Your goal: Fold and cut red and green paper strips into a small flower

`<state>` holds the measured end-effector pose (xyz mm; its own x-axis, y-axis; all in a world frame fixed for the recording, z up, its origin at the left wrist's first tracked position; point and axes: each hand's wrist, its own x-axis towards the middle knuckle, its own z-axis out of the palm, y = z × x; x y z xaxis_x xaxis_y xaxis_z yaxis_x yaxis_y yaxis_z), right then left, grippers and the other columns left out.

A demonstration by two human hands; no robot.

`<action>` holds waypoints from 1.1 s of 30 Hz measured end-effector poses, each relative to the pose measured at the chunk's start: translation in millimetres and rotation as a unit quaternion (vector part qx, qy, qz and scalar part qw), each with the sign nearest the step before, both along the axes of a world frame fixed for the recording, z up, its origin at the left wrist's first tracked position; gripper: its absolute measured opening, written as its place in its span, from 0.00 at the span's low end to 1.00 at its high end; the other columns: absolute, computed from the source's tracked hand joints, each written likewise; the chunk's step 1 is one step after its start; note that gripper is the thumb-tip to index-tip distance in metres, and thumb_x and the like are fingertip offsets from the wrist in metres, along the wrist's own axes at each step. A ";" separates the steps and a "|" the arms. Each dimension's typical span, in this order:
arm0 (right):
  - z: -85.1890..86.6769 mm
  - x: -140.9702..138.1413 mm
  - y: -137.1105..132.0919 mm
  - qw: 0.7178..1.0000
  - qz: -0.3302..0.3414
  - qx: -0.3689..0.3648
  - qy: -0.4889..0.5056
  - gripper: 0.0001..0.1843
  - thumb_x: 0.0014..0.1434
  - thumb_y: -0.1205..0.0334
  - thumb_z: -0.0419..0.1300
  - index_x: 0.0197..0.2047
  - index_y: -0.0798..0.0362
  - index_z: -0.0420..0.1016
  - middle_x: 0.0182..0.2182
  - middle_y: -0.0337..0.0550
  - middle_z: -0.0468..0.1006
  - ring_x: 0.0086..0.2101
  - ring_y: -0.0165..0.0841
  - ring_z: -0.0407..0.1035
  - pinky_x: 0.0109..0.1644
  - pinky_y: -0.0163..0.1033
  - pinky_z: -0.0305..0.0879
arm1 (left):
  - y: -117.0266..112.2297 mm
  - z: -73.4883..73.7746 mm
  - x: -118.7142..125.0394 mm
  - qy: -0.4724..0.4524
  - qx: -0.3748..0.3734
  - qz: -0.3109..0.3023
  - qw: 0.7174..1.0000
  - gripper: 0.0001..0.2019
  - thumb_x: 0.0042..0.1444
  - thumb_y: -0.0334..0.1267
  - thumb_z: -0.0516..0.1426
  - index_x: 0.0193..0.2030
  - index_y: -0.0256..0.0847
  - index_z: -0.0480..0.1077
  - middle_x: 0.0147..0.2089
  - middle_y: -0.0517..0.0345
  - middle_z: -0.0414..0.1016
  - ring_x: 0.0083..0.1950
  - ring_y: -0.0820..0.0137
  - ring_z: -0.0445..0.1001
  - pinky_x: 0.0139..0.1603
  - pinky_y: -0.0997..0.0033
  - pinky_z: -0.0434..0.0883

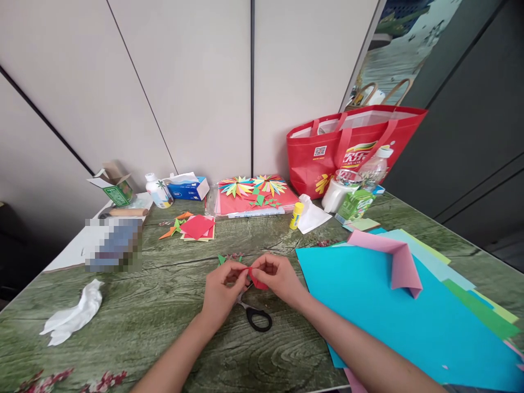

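Observation:
Between my two hands is a small folded piece of red paper (258, 283), held a little above the table. My left hand (223, 286) pinches its left end with thumb and forefinger. On the other side my right hand (279, 277) grips it, fingers closed, partly covering it. Black-handled scissors (258, 320) lie beneath the hands, their blades mostly hidden. A bit of green paper (221, 260) shows just behind my left hand.
Blue paper sheets (360, 305) with a folded pink strip (403, 262) cover the right side. A yellow glue stick (296, 215), red paper squares (198, 226) and a red bag (315, 164) stand or lie farther back. Crumpled tissue (76, 314) lies left.

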<state>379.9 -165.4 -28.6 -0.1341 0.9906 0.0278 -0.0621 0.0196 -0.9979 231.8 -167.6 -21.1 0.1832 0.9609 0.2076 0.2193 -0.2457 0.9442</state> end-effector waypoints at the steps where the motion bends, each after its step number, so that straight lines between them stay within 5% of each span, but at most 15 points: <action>1: -0.6 -0.3 0.0 1.000 -0.002 -0.009 -0.001 0.07 0.45 0.61 0.60 0.24 0.56 0.69 0.18 0.35 0.70 0.18 0.24 0.61 0.21 0.30 0.58 | -0.2 -2.7 -1.3 0.025 0.042 -0.001 0.999 0.03 0.50 0.36 0.56 0.29 0.39 0.70 0.25 0.59 0.72 0.24 0.72 0.71 0.27 0.74 0.71; 5: -3.0 0.1 1.8 1.000 -0.015 -0.025 -0.007 0.05 0.44 0.63 0.58 0.23 0.57 0.69 0.16 0.34 0.68 0.17 0.23 0.60 0.21 0.29 0.57 | 0.5 -6.8 -3.0 0.075 0.112 -0.026 0.991 0.04 0.51 0.35 0.55 0.31 0.39 0.71 0.26 0.58 0.73 0.24 0.73 0.72 0.28 0.74 0.70; 10: -5.6 3.5 4.9 1.000 -0.015 -0.005 -0.024 0.04 0.44 0.64 0.58 0.23 0.56 0.69 0.17 0.34 0.69 0.17 0.24 0.60 0.21 0.30 0.57 | 2.5 4.0 1.8 0.007 -0.065 -0.043 0.997 0.10 0.53 0.40 0.54 0.26 0.36 0.70 0.19 0.59 0.72 0.19 0.73 0.71 0.22 0.74 0.69; 16: -4.4 5.1 4.3 0.999 0.012 0.020 -0.045 0.03 0.46 0.66 0.57 0.24 0.57 0.70 0.16 0.35 0.69 0.17 0.24 0.61 0.22 0.30 0.58 | 5.7 6.7 1.3 -0.118 -0.216 -0.072 0.967 0.09 0.47 0.39 0.60 0.27 0.35 0.69 0.22 0.58 0.74 0.21 0.72 0.73 0.23 0.73 0.71; 23: -1.5 5.2 3.6 0.999 0.048 -0.006 -0.022 0.05 0.47 0.63 0.58 0.25 0.57 0.71 0.18 0.36 0.70 0.17 0.23 0.61 0.21 0.29 0.58 | 7.8 7.6 -0.4 -0.155 -0.260 -0.069 0.951 0.11 0.41 0.38 0.64 0.23 0.33 0.68 0.18 0.59 0.72 0.17 0.76 0.69 0.18 0.78 0.68; 33: -10.5 8.4 8.1 0.998 0.046 0.008 -0.038 0.07 0.48 0.61 0.59 0.25 0.57 0.71 0.17 0.35 0.68 0.18 0.24 0.60 0.22 0.30 0.58 | 8.1 8.5 -4.1 -0.164 -0.311 -0.082 0.933 0.12 0.42 0.39 0.63 0.29 0.31 0.72 0.23 0.50 0.77 0.23 0.70 0.75 0.28 0.73 0.73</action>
<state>388.4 -157.3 -39.1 -0.2265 0.9736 0.0291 0.0116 0.0326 -0.9994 227.7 -159.4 -12.6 0.3620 0.8792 -0.3098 -0.0996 0.3669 0.9249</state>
